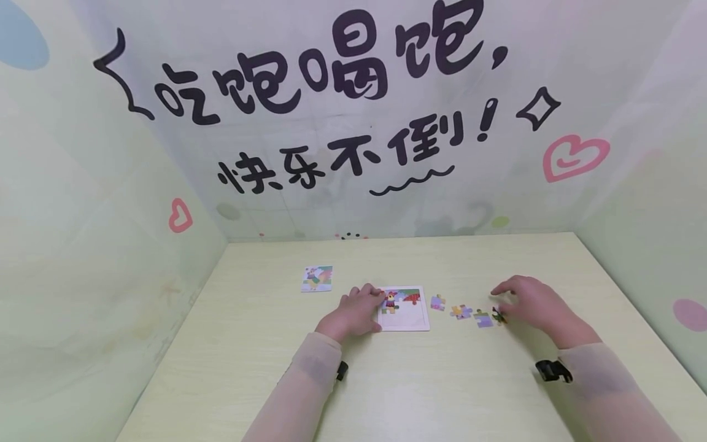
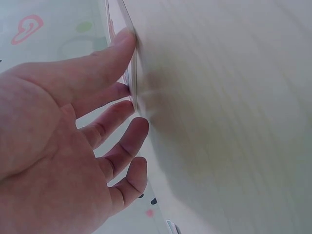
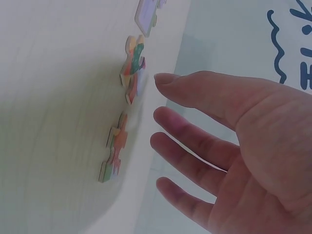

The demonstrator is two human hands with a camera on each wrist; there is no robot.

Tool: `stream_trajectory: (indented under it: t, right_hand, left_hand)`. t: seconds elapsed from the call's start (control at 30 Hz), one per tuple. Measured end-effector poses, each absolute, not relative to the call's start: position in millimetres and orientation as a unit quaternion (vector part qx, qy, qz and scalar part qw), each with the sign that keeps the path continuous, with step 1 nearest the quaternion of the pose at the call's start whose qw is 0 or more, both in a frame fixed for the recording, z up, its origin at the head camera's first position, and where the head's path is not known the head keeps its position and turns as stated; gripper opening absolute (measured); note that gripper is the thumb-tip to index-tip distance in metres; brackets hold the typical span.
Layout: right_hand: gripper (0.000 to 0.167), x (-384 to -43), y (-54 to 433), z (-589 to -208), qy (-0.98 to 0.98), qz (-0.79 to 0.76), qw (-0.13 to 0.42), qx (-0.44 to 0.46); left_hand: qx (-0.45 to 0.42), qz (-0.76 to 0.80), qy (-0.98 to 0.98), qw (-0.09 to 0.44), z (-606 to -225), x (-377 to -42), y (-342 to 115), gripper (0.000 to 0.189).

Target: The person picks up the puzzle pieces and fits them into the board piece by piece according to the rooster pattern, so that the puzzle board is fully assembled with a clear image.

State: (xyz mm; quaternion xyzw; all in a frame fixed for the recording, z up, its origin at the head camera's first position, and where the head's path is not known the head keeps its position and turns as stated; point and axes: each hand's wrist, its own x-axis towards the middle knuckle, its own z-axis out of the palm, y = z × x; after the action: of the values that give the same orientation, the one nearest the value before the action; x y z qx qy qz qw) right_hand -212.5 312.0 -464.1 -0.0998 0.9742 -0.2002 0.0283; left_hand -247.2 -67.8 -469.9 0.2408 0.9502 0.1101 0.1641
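White square puzzle tray [image 1: 413, 317]: is lying flat on the pale wood-grain bench [image 1: 442, 380], just right of the left hand and between both hands.
Left hand [image 1: 353, 311]: is resting part open, thumb and fingers spread along the tray's near-side edge; is touching the tray, with no loose piece showing in its grasp.
Fitted multicoloured printed pieces [image 1: 390, 298]: are covering the tray's far side and part of the side beside the left hand; the portion towards the right hand is showing bare white.
Right hand [image 1: 538, 305]: is hovering with thumb and fingers well parted, holding nothing.
Loose interlocking pieces: a lilac-and-pink piece [image 1: 438, 302], a yellow-and-purple cluster [image 1: 460, 312], a lilac-and-green piece [image 1: 483, 318] and dark multicoloured pieces [image 1: 499, 315] are lying between the tray and the right hand, the last nearest it.
Square printed picture card [image 1: 317, 279]: is lying beyond and left of the left hand, untouched.
Step in hand: the right hand is probably selecting a piece while the left is steadying the tray.
Next move: is likely calling for a light edge pinch, then turning the piece to match the gap.
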Motion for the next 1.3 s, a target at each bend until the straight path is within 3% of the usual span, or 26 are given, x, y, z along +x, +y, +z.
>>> stream_trajectory:
  t: [0.63, 1.3]
  right_hand:
    - [0.029, -208.3, 320.0, -470.0, 0.972, -0.202, 0.063, -0.106]
    - [0.025, -204.7, 322.3, -470.1, 0.964, -0.220, 0.062, -0.135]
  left_hand:
    - [0.238, 0.116, 0.949, 0.168, -468.8, -246.3, -70.5, 0.078]
    - [0.239, 0.119, 0.949, 0.168, -468.8, -246.7, -68.9, 0.078]
